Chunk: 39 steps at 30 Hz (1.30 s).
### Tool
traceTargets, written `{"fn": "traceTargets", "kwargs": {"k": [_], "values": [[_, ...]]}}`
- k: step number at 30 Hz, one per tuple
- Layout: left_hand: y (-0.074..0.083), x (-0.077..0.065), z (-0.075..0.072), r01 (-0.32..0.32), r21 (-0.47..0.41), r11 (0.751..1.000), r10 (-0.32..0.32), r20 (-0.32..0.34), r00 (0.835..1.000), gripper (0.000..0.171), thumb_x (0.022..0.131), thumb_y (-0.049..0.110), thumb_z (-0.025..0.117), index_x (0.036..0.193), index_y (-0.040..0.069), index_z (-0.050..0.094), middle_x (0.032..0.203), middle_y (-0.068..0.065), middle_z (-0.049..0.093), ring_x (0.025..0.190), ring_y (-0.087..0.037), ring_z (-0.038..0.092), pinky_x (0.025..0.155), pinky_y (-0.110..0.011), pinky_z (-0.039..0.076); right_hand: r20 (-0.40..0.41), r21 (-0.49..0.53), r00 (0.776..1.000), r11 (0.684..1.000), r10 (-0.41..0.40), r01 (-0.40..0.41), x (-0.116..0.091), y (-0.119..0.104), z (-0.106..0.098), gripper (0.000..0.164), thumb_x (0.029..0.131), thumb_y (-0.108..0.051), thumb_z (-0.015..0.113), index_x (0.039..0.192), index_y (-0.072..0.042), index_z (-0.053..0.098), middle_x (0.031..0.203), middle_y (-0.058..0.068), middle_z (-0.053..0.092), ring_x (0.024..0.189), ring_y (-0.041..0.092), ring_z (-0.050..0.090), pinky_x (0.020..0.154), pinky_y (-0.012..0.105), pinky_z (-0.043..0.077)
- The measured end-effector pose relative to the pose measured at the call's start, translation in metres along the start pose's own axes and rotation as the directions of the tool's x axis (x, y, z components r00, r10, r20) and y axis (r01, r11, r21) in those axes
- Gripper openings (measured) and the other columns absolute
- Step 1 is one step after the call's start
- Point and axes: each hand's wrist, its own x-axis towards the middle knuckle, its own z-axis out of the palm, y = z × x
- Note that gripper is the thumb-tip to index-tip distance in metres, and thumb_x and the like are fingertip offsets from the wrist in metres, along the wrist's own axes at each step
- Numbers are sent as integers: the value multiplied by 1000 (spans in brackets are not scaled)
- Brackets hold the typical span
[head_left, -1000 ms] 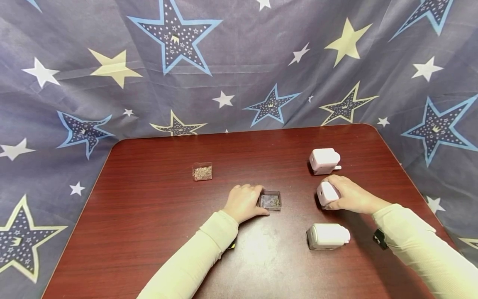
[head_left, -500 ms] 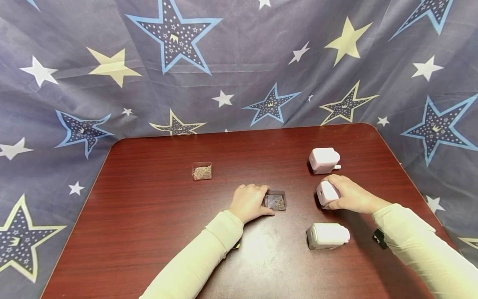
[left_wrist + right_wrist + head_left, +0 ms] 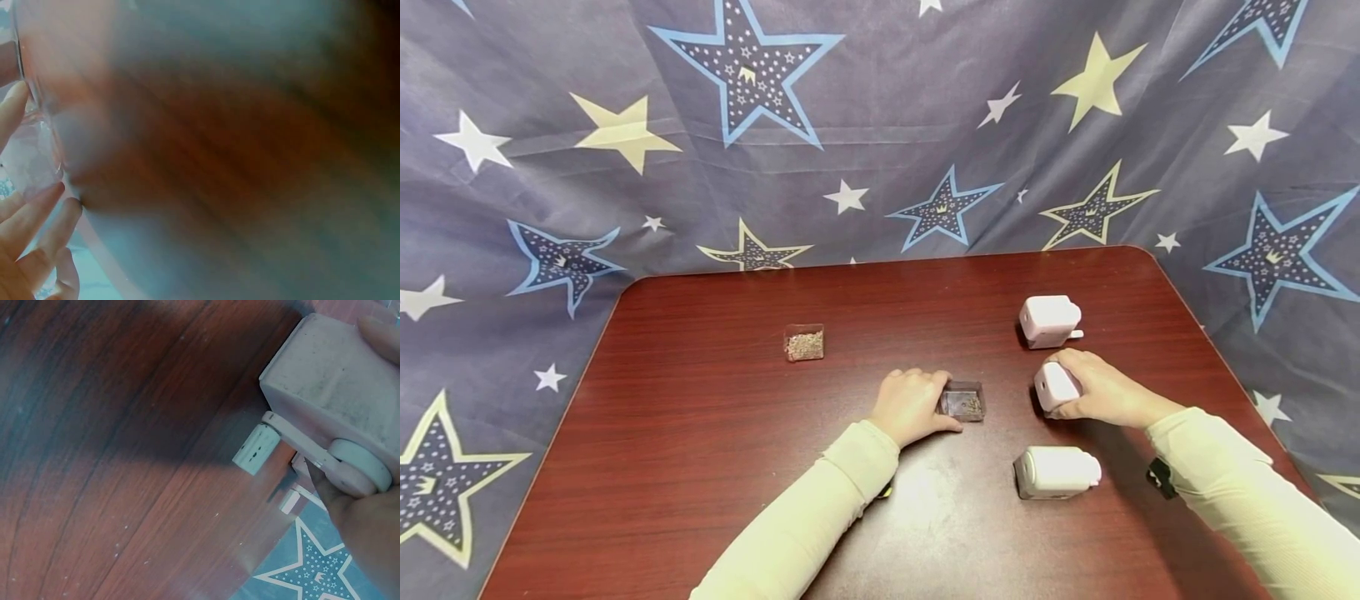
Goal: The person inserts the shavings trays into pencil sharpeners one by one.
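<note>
My left hand point(image 3: 910, 407) grips a small clear plastic shavings tray point(image 3: 966, 402) at mid-table, with a few shavings in its far corner. In the left wrist view the fingers lie along the clear tray point(image 3: 31, 156); the rest there is blurred table. To the right, my right hand point(image 3: 1097, 390) holds a pink crank pencil sharpener point(image 3: 1055, 387), thumb and fingers on opposite sides. Seen from the right wrist, the sharpener point(image 3: 337, 375) has its crank arm and white handle point(image 3: 256, 449) facing the camera. A short gap separates the tray from this sharpener.
Behind the held sharpener is another pink sharpener point(image 3: 1048, 321); a white sharpener point(image 3: 1056, 472) lies in front. A second clear tray point(image 3: 805, 344), filled with shavings, sits at the back left. The brown table point(image 3: 662, 433) meets a star-patterned cloth point(image 3: 865, 125) behind.
My left hand has moved right with the tray, closer to the sharpener in my right hand. The right hand and the other things have stayed put.
</note>
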Motion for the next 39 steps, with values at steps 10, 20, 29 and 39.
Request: {"fn": "traceTargets", "kwargs": {"k": [10, 20, 29, 39], "values": [[7, 5, 2, -3, 12, 1000, 3, 8, 1000, 78, 67, 66, 73, 124, 14, 69, 103, 0, 77, 91, -20, 69, 78, -34, 49, -2, 5, 1000, 1000, 1, -1, 1, 1, 0, 60, 60, -16, 87, 112, 1, 61, 94, 3, 60, 89, 22, 54, 78, 47, 47], [15, 10, 4, 12, 10, 1000, -12, 14, 1000, 77, 65, 66, 74, 123, 15, 69, 103, 0, 77, 91, -19, 69, 77, -35, 49, -9, 0, 1000, 1000, -5, 5, 1, 0, 1, 59, 61, -15, 86, 111, 1, 60, 94, 4, 60, 89, 23, 55, 79, 48, 47], [27, 16, 7, 6, 27, 1000, -6, 5, 1000, 75, 64, 68, 74, 115, 14, 69, 99, 1, 77, 87, -19, 68, 73, -35, 47, -10, 22, 1000, 1000, 20, -20, 0, 0, 2, 59, 61, -16, 86, 111, 0, 60, 95, 4, 61, 89, 23, 55, 78, 48, 47], [38, 26, 9, -7, 71, 997, 6, 7, 1000, 69, 65, 69, 73, 108, 16, 68, 97, 3, 77, 86, -18, 67, 72, -34, 47, 3, 4, 1000, 1000, 29, -29, 0, -1, 1, 59, 62, -16, 86, 112, 1, 59, 96, 6, 60, 91, 25, 55, 80, 49, 47]]}}
